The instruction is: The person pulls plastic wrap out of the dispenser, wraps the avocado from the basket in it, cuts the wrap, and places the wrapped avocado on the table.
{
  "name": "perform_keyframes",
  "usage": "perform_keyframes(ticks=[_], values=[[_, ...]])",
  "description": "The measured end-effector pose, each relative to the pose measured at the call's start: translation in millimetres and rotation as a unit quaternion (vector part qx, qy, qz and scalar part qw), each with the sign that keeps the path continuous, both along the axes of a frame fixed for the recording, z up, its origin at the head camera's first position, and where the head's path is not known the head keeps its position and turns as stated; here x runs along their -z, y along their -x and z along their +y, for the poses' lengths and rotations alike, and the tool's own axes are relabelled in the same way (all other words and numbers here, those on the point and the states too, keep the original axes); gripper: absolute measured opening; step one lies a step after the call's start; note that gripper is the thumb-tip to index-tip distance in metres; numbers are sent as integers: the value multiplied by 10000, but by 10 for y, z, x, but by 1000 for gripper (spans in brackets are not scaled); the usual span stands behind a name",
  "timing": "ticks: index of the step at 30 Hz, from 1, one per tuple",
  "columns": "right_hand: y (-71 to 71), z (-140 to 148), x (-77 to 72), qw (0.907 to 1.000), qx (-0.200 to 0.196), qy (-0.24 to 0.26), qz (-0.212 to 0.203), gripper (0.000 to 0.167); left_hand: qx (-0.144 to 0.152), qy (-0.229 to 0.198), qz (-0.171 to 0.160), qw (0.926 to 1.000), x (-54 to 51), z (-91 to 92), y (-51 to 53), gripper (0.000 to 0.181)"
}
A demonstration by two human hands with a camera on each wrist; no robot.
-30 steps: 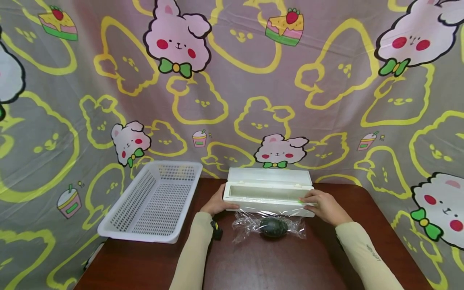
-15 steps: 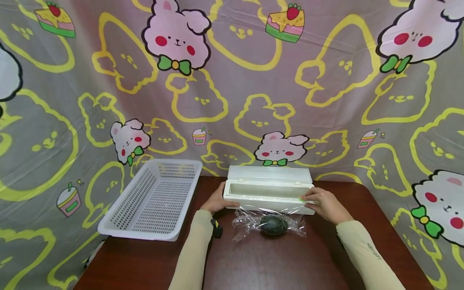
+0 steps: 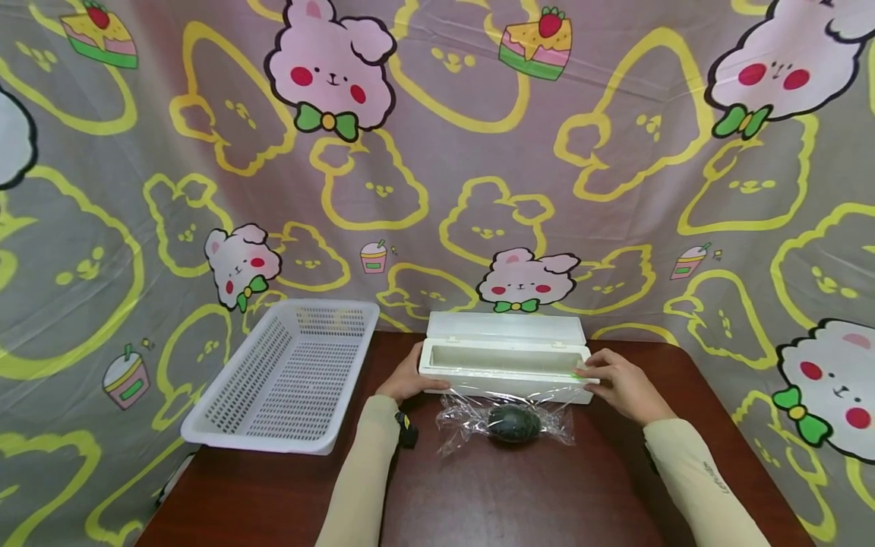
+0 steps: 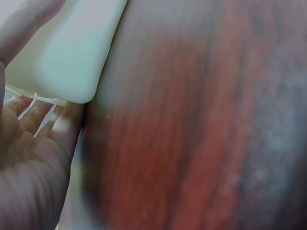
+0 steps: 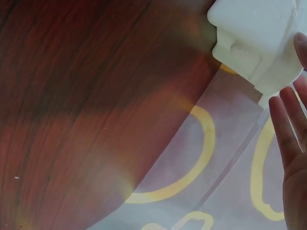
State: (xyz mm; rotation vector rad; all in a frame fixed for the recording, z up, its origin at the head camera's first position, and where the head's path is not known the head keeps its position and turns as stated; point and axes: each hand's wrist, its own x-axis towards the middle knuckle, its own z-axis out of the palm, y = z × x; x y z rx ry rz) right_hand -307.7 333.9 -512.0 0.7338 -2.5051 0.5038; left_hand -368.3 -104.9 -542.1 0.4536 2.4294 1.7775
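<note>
My left hand [image 3: 405, 378] grips the left end of a long white box [image 3: 506, 386], thumb at the front; in the left wrist view the fingers curl under the box [image 4: 62, 57]. At its right end, my right hand [image 3: 632, 389] pinches near a small green piece [image 3: 579, 373] on the front strip, though the contact is partly hidden. The right wrist view shows the thumb against the box [image 5: 254, 28], with other fingers extended below. Its lid [image 3: 506, 328] stands raised behind. Clear film stretches from the front to a dark green oval item [image 3: 513, 424] wrapped in film.
A white perforated basket [image 3: 301, 380] stands on the left of the brown table [image 3: 519, 494]. A patterned cloth [image 3: 437, 167] hangs behind and around the table, close to the back of the box.
My right hand and the green piece have shifted a little to the right along the box's front. My left hand keeps its grip. The wrapped item stays in front of the box.
</note>
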Motion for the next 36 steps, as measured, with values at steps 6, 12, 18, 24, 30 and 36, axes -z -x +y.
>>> perform_keyframes(ticks=[6, 12, 18, 24, 30, 36], values=[[3, 31, 18, 9998, 49, 135, -104, 37, 0, 112, -16, 9999, 36, -3, 39, 106], [7, 46, 7, 9998, 6, 198, -59, 37, -36, 309, 26, 9995, 186, -14, 155, 107], [3, 61, -4, 9994, -1, 311, -152, 37, -70, 208, 37, 9998, 168, -12, 142, 106], [-9, 77, 11, 9961, 245, 496, -690, 33, 51, 242, -38, 9997, 191, -24, 163, 108], [-45, 13, -12, 9759, 787, 1175, -1665, 28, 50, 200, -44, 9998, 177, -31, 150, 108], [-32, -94, -49, 9631, 1320, 1522, -1783, 49, 27, 198, -69, 9998, 196, -28, 156, 108]])
